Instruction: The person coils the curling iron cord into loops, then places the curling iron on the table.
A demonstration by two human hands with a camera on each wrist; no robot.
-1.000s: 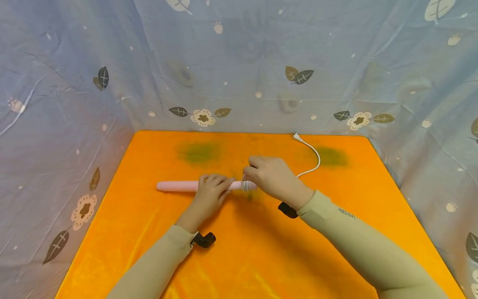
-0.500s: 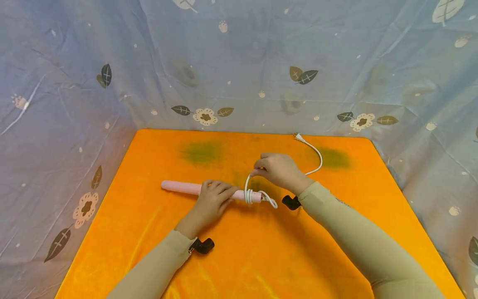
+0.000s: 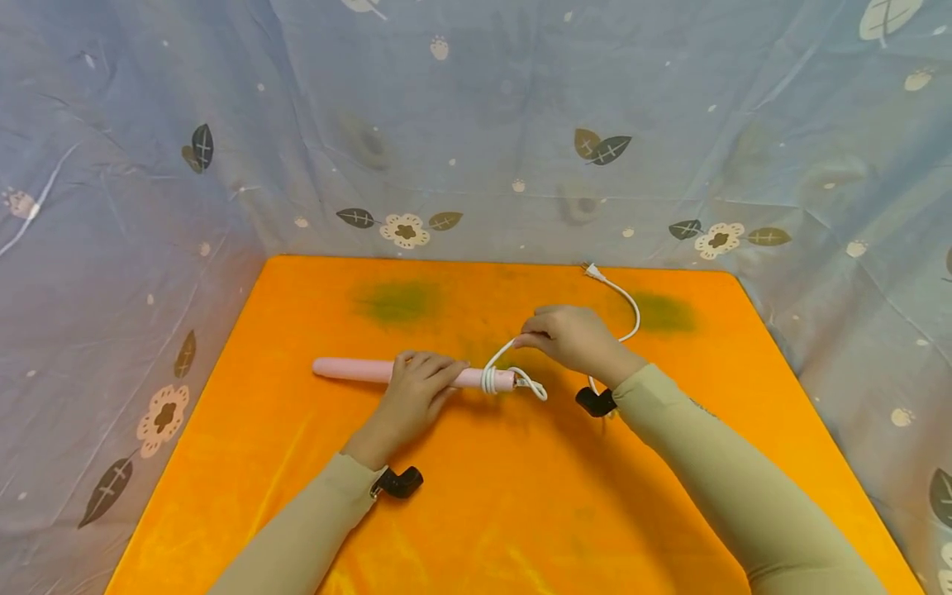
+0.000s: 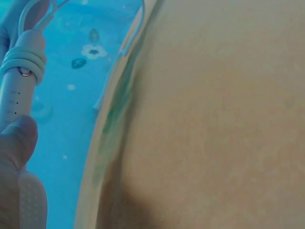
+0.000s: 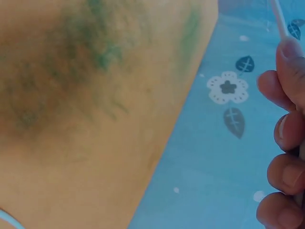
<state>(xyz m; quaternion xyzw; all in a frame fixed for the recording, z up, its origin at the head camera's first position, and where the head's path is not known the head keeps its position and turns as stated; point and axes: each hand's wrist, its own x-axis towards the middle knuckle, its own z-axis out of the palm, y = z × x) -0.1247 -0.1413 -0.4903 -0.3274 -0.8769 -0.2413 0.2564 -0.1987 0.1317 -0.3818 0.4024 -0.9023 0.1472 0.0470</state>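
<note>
A pink curling wand [image 3: 355,371] lies lengthwise on the orange table [image 3: 521,512]. My left hand [image 3: 416,388] holds its handle down, fingers curled over it. A white cord [image 3: 500,364] is wound in a few turns around the wand's right end [image 4: 21,59]. My right hand [image 3: 568,337] pinches the cord just above and right of those turns and holds a loop of it up. The rest of the cord runs back to a plug [image 3: 592,271] at the table's far edge. In the right wrist view, curled fingers [image 5: 286,138] hold the cord [image 5: 278,18].
Blue fabric with leaf and flower prints [image 3: 476,124] walls the table on the back and both sides. Two dull green stains [image 3: 397,302] mark the orange cloth near the back. Black wrist mounts [image 3: 397,481] sit on both sleeves.
My right hand has lifted off the wand's end and moved right and back, drawing a cord loop up. The wound turns now show. My left hand has stayed on the handle.
</note>
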